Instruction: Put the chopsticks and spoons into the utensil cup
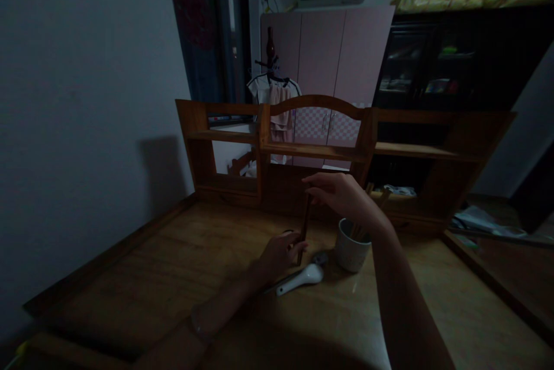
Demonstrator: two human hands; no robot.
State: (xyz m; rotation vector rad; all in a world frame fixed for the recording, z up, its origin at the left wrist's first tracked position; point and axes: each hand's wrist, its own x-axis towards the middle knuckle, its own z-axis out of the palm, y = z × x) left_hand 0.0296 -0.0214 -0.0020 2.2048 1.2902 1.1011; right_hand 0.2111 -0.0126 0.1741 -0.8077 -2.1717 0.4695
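Observation:
Dark brown chopsticks [306, 215] stand nearly upright over the table; whether one or more are there I cannot tell. My left hand [281, 251] is closed round their lower part. At the top end, my right hand [340, 194] pinches them between thumb and fingers. A white spoon [302, 279] lies on the table just below, its bowl to the right. Beside it is a dark metal utensil [320, 258], partly hidden. To the right stands a pale cup [351, 254] with light wooden chopsticks [358, 231] in it, partly behind my right forearm.
The wooden table [208, 266] has a raised rim on both sides. Along its back edge runs a wooden shelf unit [318, 153]. A wall [86, 98] borders the left. Farther back are pink wardrobe doors [322, 58] and a dark cabinet [467, 64]. The room is dim.

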